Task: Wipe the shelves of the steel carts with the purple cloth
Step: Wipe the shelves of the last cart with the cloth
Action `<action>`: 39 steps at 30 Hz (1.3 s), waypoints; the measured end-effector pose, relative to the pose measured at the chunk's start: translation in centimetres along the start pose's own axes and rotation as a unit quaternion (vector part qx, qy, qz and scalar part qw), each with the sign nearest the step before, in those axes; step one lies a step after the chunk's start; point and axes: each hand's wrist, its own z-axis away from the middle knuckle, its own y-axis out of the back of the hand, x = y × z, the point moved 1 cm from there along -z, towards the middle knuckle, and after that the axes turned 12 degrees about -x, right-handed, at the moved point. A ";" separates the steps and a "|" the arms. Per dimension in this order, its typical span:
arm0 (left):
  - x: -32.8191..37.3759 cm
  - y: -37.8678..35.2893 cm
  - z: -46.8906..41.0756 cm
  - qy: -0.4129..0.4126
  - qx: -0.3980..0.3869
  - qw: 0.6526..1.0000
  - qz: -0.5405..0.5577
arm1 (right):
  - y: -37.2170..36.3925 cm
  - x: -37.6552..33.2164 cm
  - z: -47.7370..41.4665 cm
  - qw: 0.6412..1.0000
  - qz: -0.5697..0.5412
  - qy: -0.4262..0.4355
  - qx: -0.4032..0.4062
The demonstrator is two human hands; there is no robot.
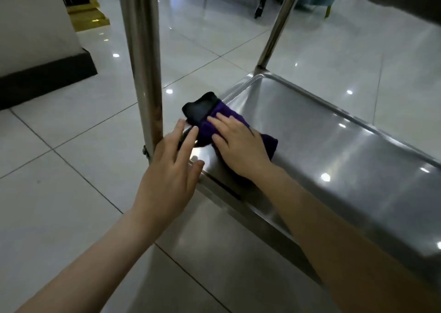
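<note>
Pressing purple cloth (268,143) on steel shelf (334,150), right hand (238,145) fingers straight, left hand (167,176) fingers spread wide

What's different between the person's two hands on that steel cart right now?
The right hand lies flat on the purple cloth, pressing it onto the steel shelf; the left hand is beside that cloth. The right hand is over the shelf's surface; the left hand is at the shelf's corner, next to the upright post. Both hands are open, with straight fingers.
</note>
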 end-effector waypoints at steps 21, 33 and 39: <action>1.8 -1.2 -6.2 0.040 -0.004 0.974 0.224 | -0.7 2.1 1.0 0.979 -0.032 -0.194 0.058; 2.0 -1.1 -6.3 0.046 -0.056 0.984 0.163 | -0.7 9.0 16.3 0.923 -0.061 -0.360 0.118; 2.4 -0.8 -6.4 0.046 -0.061 0.980 0.185 | -1.0 3.7 10.2 0.928 -0.069 -0.353 0.097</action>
